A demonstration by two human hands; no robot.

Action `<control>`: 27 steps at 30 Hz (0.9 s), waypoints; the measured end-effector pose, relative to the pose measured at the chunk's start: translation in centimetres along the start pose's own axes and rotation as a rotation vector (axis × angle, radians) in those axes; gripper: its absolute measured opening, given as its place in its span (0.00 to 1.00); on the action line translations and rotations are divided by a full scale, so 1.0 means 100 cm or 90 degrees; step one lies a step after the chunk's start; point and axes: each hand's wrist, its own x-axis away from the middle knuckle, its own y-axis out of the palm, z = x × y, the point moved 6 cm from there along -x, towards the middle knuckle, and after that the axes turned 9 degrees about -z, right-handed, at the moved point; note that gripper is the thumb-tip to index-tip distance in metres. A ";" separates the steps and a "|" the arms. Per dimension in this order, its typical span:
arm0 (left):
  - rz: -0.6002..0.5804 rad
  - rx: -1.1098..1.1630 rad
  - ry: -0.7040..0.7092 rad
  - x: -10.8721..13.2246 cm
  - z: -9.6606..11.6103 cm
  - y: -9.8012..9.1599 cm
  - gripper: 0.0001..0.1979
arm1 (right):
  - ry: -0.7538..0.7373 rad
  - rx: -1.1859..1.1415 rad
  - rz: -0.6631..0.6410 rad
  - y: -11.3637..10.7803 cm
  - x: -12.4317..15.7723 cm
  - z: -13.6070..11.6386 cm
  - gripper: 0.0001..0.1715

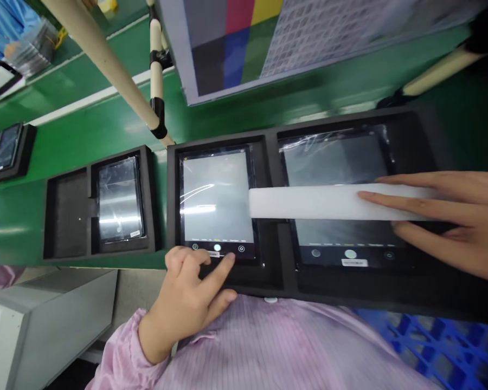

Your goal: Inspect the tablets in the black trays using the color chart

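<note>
Two tablets lie side by side in a black foam tray in front of me. The left tablet (217,189) has a lit screen with a pale camera picture and a row of icons. My left hand (189,290) is at its lower edge, index finger stretched to the screen near the right-hand icon, thumb apart, other fingers curled, holding nothing. My right hand (451,214) grips a long white bar (309,202), perhaps foam, between fingers and thumb. The bar reaches across the right tablet (333,157), hiding its middle, and its end overlaps the left tablet's right edge.
Further left, a second black tray (67,216) holds one dark tablet (120,200). Pale pipe posts (106,70) rise from the green bench (117,124). A colour-block chart (236,43) stands behind. A co-worker's blue sleeve (8,21) shows far left; a blue crate (431,346) sits below right.
</note>
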 end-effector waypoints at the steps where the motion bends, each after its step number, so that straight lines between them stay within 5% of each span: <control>1: -0.007 0.005 0.025 -0.008 0.008 0.003 0.21 | -0.049 0.023 0.019 -0.003 0.000 -0.006 0.23; 6: -0.055 0.002 0.139 -0.049 0.051 0.017 0.20 | -0.124 0.112 0.057 -0.017 0.014 -0.029 0.22; 18: -0.191 -0.078 0.173 -0.107 0.106 0.053 0.21 | 0.167 0.259 0.122 -0.040 0.139 0.025 0.22; 27: -0.159 -0.101 0.179 -0.119 0.121 0.066 0.20 | 0.220 0.231 0.115 -0.037 0.146 0.028 0.21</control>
